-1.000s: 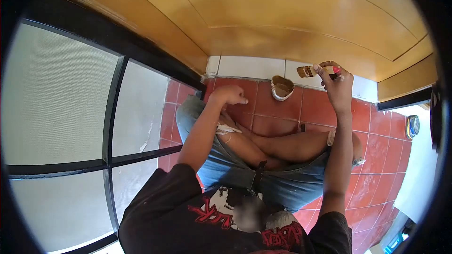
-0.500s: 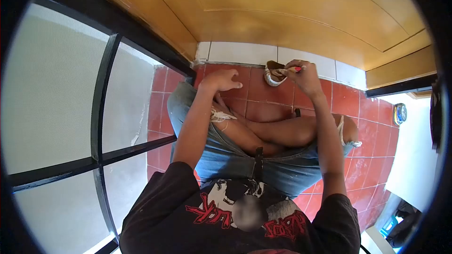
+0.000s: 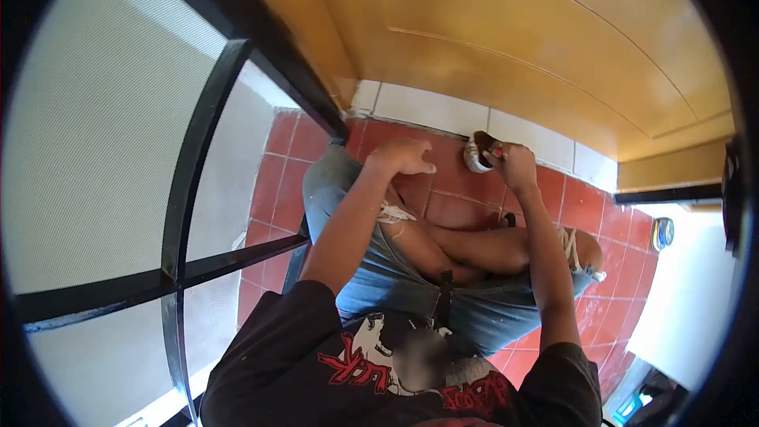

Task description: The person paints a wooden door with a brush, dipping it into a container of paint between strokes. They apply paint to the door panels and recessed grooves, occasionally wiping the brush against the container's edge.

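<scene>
My right hand [image 3: 515, 166] is closed round a paintbrush [image 3: 498, 153], of which a bit of red shows by the fingers. The brush's head dips toward a small pale cup [image 3: 474, 156] that is brown inside and smeared on its outer wall. This cup stands on the red tiled floor [image 3: 455, 209], close to a white tiled strip. Above my bent knee, my left hand [image 3: 405, 158] hangs with fingers apart and nothing in it. My fingers hide part of the brush.
A yellow-brown wooden door [image 3: 506, 47] rises just ahead. On the left stands a black-framed mesh screen [image 3: 111, 158]. My crossed legs in torn jeans [image 3: 379, 277] fill the near floor. A small round tin [image 3: 662, 233] sits at the right by a white surface.
My view has shifted and tilted, so the door and screen sit differently. My right hand has turned, with the brush lower at the cup. My left hand stays empty.
</scene>
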`<state>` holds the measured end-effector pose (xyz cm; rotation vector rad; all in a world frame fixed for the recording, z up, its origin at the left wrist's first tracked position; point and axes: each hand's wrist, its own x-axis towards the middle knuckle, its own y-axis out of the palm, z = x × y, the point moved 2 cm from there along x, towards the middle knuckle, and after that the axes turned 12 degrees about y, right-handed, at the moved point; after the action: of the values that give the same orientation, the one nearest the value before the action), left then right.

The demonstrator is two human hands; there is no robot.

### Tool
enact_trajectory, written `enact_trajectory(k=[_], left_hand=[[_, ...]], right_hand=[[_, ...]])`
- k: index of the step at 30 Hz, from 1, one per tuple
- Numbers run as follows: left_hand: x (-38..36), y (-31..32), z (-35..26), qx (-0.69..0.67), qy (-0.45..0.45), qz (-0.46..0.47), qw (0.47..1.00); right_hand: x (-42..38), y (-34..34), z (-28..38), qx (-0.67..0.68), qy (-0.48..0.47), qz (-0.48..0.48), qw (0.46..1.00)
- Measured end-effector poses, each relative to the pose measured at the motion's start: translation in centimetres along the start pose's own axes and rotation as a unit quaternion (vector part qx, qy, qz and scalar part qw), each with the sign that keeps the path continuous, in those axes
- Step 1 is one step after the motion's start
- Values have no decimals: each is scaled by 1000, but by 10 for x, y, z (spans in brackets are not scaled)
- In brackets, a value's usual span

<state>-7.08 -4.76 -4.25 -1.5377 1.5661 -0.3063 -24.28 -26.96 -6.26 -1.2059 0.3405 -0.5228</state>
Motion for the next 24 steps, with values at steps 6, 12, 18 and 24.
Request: enact_trajectory(k=[6,12,18,24], left_hand=[[0,-6,-8,5,-3,8,1000],[5,-1,-1,29,5,17,999],[15,8,9,28,10,33,999],[21,19,21,47,3,39,998]], right_hand=[[1,-28,20,50,31,-48,997],[1,-36,15,173,48,-50,982],[-6,-44,24,149,9,-52,987],[-11,-47,15,160,20,-107,981]])
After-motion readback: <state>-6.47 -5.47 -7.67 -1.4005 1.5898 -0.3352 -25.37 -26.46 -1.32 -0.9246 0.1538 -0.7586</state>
